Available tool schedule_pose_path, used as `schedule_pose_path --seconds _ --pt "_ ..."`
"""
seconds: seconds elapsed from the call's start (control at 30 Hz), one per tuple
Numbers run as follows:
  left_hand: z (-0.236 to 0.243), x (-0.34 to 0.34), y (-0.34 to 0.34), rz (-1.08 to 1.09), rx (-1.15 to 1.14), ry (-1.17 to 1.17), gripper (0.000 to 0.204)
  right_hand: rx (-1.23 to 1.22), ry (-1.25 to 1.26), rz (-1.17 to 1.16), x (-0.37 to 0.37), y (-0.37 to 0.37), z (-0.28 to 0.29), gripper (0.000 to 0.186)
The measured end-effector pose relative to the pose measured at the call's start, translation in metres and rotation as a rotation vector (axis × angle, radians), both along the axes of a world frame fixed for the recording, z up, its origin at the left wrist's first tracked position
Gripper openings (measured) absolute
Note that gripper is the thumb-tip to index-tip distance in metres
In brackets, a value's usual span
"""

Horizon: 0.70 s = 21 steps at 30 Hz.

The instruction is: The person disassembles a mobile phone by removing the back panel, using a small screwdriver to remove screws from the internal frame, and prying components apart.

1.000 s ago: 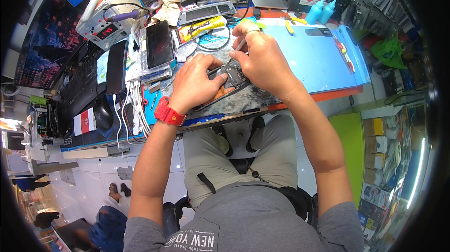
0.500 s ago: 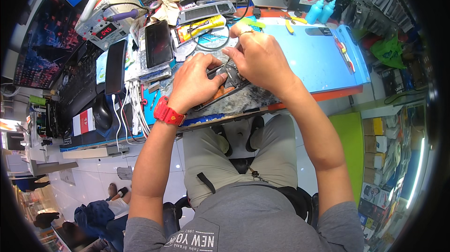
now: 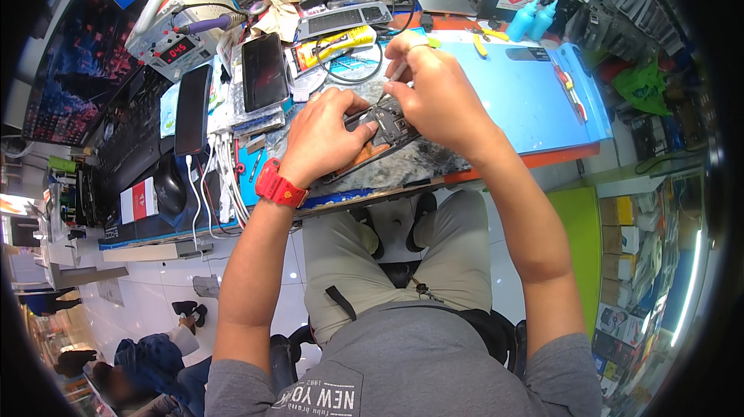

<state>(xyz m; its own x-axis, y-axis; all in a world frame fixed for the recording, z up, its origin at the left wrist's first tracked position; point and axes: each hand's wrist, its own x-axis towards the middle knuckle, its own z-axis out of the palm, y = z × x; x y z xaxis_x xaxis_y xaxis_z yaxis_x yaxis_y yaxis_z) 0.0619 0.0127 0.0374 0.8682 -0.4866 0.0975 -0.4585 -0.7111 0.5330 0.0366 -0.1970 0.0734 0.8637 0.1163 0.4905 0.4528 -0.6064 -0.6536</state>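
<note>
An opened phone [image 3: 394,124], its inner parts bare, lies tilted on the grey, worn work mat [image 3: 422,160] at the bench's front edge. My left hand [image 3: 329,134] is closed over its left part, thumb on the inside and fingers along the far edge. In my right hand [image 3: 438,95], thumb and fingers pinch a slim pen-like tool [image 3: 398,71]. Its dark, thin tip points down at the phone's far edge; whether it touches I cannot tell, nor whether it is a screwdriver or tweezers. My palm hides part of the tool.
Left of my hands lie two dark phones [image 3: 264,72], white cables [image 3: 224,177] and a black mouse [image 3: 169,184]. Behind are a yellow tube [image 3: 341,43] and a looped black cable [image 3: 376,68]. A blue mat [image 3: 515,99], yellow-handled pliers [image 3: 480,46] and blue bottles [image 3: 522,20] stretch rightward.
My right hand has shifted slightly right and lifted off the phone a little, showing more of the tool and phone. The left hand stays. At lower left, a seated person has moved.
</note>
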Motion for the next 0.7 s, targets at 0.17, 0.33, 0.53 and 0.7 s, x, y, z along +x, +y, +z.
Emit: schedule_pose_path --seconds 0.17,0.33,0.53,0.7 --pt "-0.002 0.0 0.0 -0.004 0.002 -0.018 0.037 0.096 0.076 -0.102 -0.008 -0.015 0.006 0.031" --pt "0.0 0.0 -0.001 0.001 -0.004 -0.004 0.036 0.039 0.109 -0.151 -0.011 -0.023 0.006 0.034" --pt "-0.001 0.0 0.0 0.0 0.0 -0.012 0.037 0.049 0.121 -0.161 -0.008 -0.024 -0.001 0.033" --pt "0.001 0.0 -0.001 0.01 0.002 0.001 0.038 0.033 0.121 -0.147 -0.01 -0.022 0.005 0.033"
